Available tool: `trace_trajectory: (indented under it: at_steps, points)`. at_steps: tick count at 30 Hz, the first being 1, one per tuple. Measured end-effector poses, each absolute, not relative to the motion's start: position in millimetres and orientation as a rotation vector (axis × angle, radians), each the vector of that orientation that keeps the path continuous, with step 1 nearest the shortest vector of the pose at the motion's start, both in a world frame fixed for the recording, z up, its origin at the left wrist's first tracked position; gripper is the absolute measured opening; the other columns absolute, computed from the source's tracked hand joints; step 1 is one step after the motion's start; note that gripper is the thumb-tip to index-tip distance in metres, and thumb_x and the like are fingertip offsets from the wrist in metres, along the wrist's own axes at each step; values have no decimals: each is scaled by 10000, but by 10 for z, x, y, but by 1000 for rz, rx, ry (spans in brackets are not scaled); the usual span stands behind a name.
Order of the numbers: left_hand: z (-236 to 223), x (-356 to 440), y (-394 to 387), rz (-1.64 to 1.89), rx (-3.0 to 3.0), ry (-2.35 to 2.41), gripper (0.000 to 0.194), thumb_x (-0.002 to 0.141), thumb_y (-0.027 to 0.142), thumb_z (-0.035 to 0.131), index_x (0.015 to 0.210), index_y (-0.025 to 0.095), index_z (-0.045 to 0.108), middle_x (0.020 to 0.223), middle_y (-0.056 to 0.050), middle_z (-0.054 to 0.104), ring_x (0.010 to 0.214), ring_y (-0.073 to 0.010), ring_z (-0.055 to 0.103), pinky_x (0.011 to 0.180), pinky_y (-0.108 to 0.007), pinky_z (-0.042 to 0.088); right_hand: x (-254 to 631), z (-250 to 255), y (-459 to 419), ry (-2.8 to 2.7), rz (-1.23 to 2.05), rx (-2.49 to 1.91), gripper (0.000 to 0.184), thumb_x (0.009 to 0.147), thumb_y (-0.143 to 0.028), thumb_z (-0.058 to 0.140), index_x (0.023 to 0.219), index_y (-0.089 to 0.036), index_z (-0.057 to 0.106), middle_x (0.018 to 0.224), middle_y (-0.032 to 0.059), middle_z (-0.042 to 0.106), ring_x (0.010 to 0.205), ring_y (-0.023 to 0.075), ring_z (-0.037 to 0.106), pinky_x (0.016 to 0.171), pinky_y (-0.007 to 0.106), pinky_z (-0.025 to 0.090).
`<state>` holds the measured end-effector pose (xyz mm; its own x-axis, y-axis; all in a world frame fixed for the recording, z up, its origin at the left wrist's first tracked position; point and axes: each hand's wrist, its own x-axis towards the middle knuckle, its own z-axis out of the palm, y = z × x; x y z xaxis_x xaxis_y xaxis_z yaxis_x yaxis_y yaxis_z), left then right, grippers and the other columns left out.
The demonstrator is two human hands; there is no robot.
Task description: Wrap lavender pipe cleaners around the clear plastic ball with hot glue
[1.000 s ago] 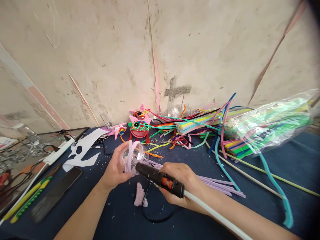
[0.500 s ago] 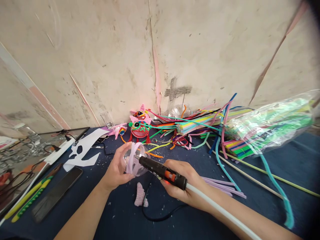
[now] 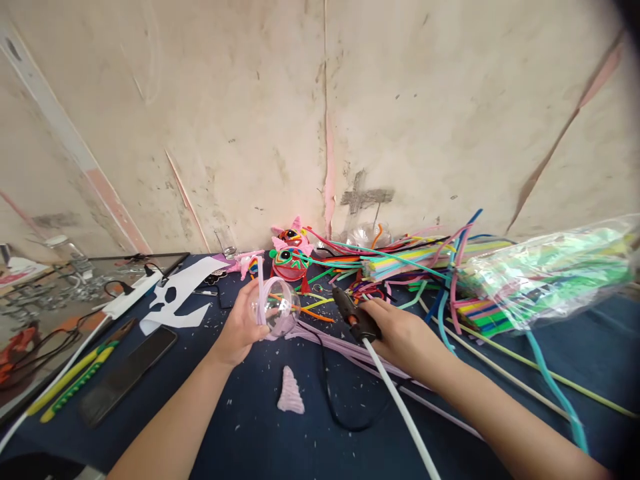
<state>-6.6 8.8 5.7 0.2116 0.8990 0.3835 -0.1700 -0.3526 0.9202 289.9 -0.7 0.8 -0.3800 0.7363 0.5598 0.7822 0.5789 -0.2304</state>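
Observation:
My left hand (image 3: 239, 328) is closed around a clear plastic ball (image 3: 278, 309) with a lilac pipe cleaner looped over it, held just above the dark blue tabletop (image 3: 240, 427). My right hand (image 3: 397, 333) grips a black glue gun (image 3: 354, 315) with an orange trigger and a white glue stick (image 3: 400, 407) trailing out the back. The gun's nozzle points away toward the wall, a short gap right of the ball. A small pink coiled cone (image 3: 291, 392) lies on the table between my forearms.
Loose lilac pipe cleaners (image 3: 325, 337) lie under the gun. A heap of coloured pipe cleaners (image 3: 410, 257) and a clear bag of them (image 3: 550, 270) fill the back right. Red and pink craft figures (image 3: 290, 257) stand by the wall. A phone (image 3: 129, 373), cutter and white paper cut-out (image 3: 177, 293) lie left.
My right hand has drawn the glue gun off the ball and swung it to the right, nozzle now toward the wall. The camera has shifted, so everything sits a little further right.

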Motion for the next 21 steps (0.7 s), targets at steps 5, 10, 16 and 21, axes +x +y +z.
trace_trajectory:
  at_steps: [5, 10, 16, 21]
  points:
    - [-9, -81, 84, 1364, 1637, 817, 800, 653, 360, 786, 1347, 316, 392, 1435, -99, 394, 1379, -317, 330, 1066, -497, 393, 3215, -154, 7, -2366, 30, -1603, 118, 696, -142, 576, 795, -185, 626, 810, 77, 682, 713, 229, 666, 581, 280, 452]
    - [-39, -69, 26, 1433, 2096, 1053, 821, 656, 152, 726, 1384, 292, 372, 1465, -120, 316, 1386, -340, 302, 1072, -508, 382, 3136, 116, -133, -2290, 195, -1388, 190, 704, -176, 611, 883, -211, 664, 900, 80, 705, 840, 236, 670, 723, 336, 513]
    - [25, -25, -50, 1407, 2449, 1178, 865, 625, 93, 705, 1385, 318, 359, 1417, -111, 356, 1346, -360, 348, 1102, -560, 329, 2292, 390, -295, -1831, 784, -925, 206, 812, -322, 587, 966, -184, 584, 719, 9, 637, 630, 143, 588, 603, 264, 492]
    - [36, -15, -50, 1361, 2463, 1164, 864, 625, 111, 717, 1383, 313, 354, 1415, -119, 359, 1345, -370, 351, 1092, -553, 345, 1962, 296, -221, -1622, 923, -821, 181, 797, -368, 631, 796, -188, 611, 702, 12, 617, 615, 130, 541, 591, 257, 460]
